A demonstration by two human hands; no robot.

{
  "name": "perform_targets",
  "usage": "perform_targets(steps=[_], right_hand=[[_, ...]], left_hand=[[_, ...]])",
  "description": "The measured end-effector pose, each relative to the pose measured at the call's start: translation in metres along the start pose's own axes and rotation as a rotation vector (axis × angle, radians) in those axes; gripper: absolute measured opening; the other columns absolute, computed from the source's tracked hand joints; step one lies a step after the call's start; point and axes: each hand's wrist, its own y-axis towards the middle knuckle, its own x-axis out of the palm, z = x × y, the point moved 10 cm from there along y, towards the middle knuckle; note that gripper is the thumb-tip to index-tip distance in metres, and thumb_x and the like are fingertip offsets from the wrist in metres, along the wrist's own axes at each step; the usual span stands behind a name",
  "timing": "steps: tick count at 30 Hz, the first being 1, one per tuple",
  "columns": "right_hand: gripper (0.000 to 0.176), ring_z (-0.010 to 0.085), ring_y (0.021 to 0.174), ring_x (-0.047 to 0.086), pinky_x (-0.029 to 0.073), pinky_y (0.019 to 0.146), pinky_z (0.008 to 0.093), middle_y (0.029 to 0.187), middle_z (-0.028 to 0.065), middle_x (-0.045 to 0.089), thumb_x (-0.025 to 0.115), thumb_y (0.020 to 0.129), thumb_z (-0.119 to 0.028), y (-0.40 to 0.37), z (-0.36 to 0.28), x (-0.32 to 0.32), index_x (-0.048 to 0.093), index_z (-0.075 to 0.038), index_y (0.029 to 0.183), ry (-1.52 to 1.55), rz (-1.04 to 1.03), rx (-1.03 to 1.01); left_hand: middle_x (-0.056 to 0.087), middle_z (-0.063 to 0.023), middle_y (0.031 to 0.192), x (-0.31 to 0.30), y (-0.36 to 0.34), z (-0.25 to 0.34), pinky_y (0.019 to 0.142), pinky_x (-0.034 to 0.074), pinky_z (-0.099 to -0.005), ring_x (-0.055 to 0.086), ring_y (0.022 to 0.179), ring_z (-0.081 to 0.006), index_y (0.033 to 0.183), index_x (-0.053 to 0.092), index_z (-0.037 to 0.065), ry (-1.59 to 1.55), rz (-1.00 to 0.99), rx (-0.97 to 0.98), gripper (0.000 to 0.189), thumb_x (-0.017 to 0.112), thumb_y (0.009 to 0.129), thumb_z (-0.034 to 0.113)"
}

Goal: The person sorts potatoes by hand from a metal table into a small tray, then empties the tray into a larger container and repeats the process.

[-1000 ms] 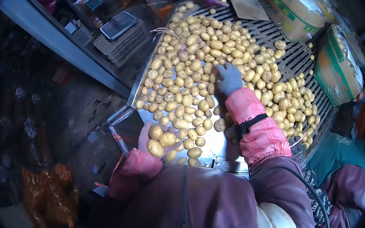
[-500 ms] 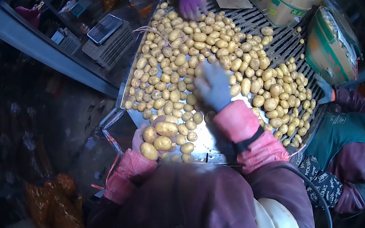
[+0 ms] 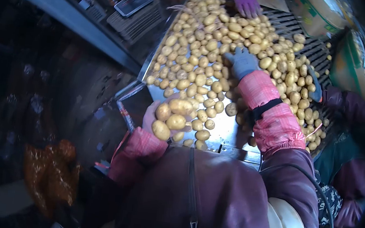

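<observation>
I see loose potatoes (image 3: 234,27) just beyond the right hand (image 3: 244,64), fingers parted — left hand (image 3: 149,116), near left, curled round held potatoes (image 3: 176,122).

Packing shed: potatoes (image 3: 203,62), slatted table (image 3: 312,48), cartons (image 3: 313,14).

Your counter (image 3: 225,130): smooth, glossy metal. Potatoes (image 3: 201,79): smooth, faintly shiny. Your jacket (image 3: 233,183): glossy, leather-like; sleeve covers (image 3: 279,129): matt cloth.
</observation>
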Motion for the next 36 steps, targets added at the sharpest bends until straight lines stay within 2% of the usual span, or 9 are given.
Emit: perform_targets(steps=[1, 6, 10, 13, 19, 20, 23, 33, 36], right_hand=[[0.033, 0.0342, 0.126, 0.053, 0.052, 0.091, 0.043, 0.137, 0.0162, 0.053, 0.058, 0.085, -0.013, 0.01, -0.001, 0.004, 0.063, -0.02, 0.117, 0.038, -0.252, 0.042], [0.03, 0.0391, 0.104, 0.064, 0.052, 0.089, 0.0458, 0.112, 0.0153, 0.066, 0.064, 0.086, -0.025, 0.02, -0.009, 0.012, 0.064, -0.016, 0.114, 0.017, -0.132, -0.027], [0.05, 0.0264, 0.096, 0.064, 0.052, 0.083, 0.0369, 0.106, 0.0086, 0.064, 0.083, 0.069, -0.029, -0.001, 0.011, 0.006, 0.064, -0.017, 0.114, 0.579, -0.169, 0.241], [0.049, 0.017, 0.088, 0.06, 0.05, 0.079, 0.032, 0.093, 0.0045, 0.066, 0.086, 0.067, -0.031, -0.018, -0.027, -0.013, 0.065, -0.009, 0.106, 1.336, -0.092, 0.129], [0.043, 0.0337, 0.087, 0.066, 0.052, 0.076, 0.043, 0.095, 0.0153, 0.067, 0.067, 0.083, -0.042, -0.061, -0.152, -0.094, 0.063, -0.009, 0.11, 0.843, -0.183, -0.246], [0.04, 0.0368, 0.089, 0.066, 0.051, 0.076, 0.0452, 0.097, 0.0156, 0.068, 0.06, 0.09, -0.043, -0.074, -0.173, -0.105, 0.063, -0.01, 0.112, 0.895, -0.23, -0.292], [0.051, 0.0304, 0.086, 0.067, 0.053, 0.077, 0.0397, 0.095, 0.0162, 0.068, 0.065, 0.09, -0.044, -0.088, -0.171, -0.096, 0.06, -0.008, 0.126, 1.193, -0.192, -0.317], [0.054, 0.0361, 0.088, 0.067, 0.052, 0.077, 0.0435, 0.095, 0.0164, 0.07, 0.076, 0.075, -0.043, -0.128, -0.157, -0.062, 0.066, -0.009, 0.117, 0.982, -0.36, -0.277], [0.041, 0.0176, 0.082, 0.065, 0.051, 0.072, 0.0323, 0.089, 0.007, 0.07, 0.08, 0.077, -0.028, -0.142, -0.15, -0.05, 0.068, -0.008, 0.111, 1.357, -0.589, -0.095]], left_hand=[[0.056, -0.0182, 0.131, -0.005, -0.001, 0.002, 0.089, 0.055, -0.0537, 0.062, 0.111, -0.0368, 0.141, 0.042, 0.003, 0.085, 0.023, 0.045, 0.057, 0.023, 0.103, 0.041], [0.058, -0.0205, 0.127, -0.003, -0.011, 0.005, 0.085, 0.059, -0.0494, 0.064, 0.109, -0.0344, 0.139, 0.042, -0.004, -0.091, 0.041, 0.074, 0.055, 0.024, 0.104, 0.034], [0.056, -0.0218, 0.129, -0.005, -0.018, 0.0, 0.085, 0.058, -0.0522, 0.063, 0.109, -0.0362, 0.14, 0.04, -0.003, -0.209, 0.006, 0.08, 0.056, 0.021, 0.103, 0.035], [0.056, -0.0221, 0.129, 0.009, -0.022, -0.007, 0.085, 0.058, -0.053, 0.064, 0.106, -0.0375, 0.141, 0.041, -0.001, -0.26, -0.041, 0.035, 0.055, 0.022, 0.103, 0.035], [0.058, -0.0251, 0.126, 0.018, -0.027, -0.015, 0.082, 0.058, -0.0528, 0.064, 0.106, -0.0401, 0.143, 0.04, 0.005, 0.354, -0.06, 0.087, 0.057, 0.033, 0.102, 0.044], [0.06, -0.0262, 0.124, 0.008, -0.037, -0.033, 0.083, 0.058, -0.0528, 0.064, 0.107, -0.0405, 0.142, 0.041, 0.004, -0.116, 0.002, -0.117, 0.058, 0.038, 0.101, 0.045], [0.06, -0.0261, 0.125, 0.009, -0.047, -0.034, 0.084, 0.058, -0.0532, 0.063, 0.109, -0.0408, 0.141, 0.042, 0.003, -0.2, -0.03, -0.102, 0.058, 0.036, 0.102, 0.045], [0.057, -0.0231, 0.13, 0.007, -0.045, -0.054, 0.081, 0.057, -0.0603, 0.063, 0.107, -0.0438, 0.139, 0.043, 0.003, -0.21, -0.041, -0.038, 0.058, 0.04, 0.1, 0.046], [0.055, -0.0248, 0.132, 0.008, -0.049, -0.061, 0.08, 0.057, -0.0611, 0.063, 0.107, -0.0453, 0.14, 0.041, 0.003, -0.18, -0.033, -0.03, 0.061, 0.042, 0.099, 0.047]])
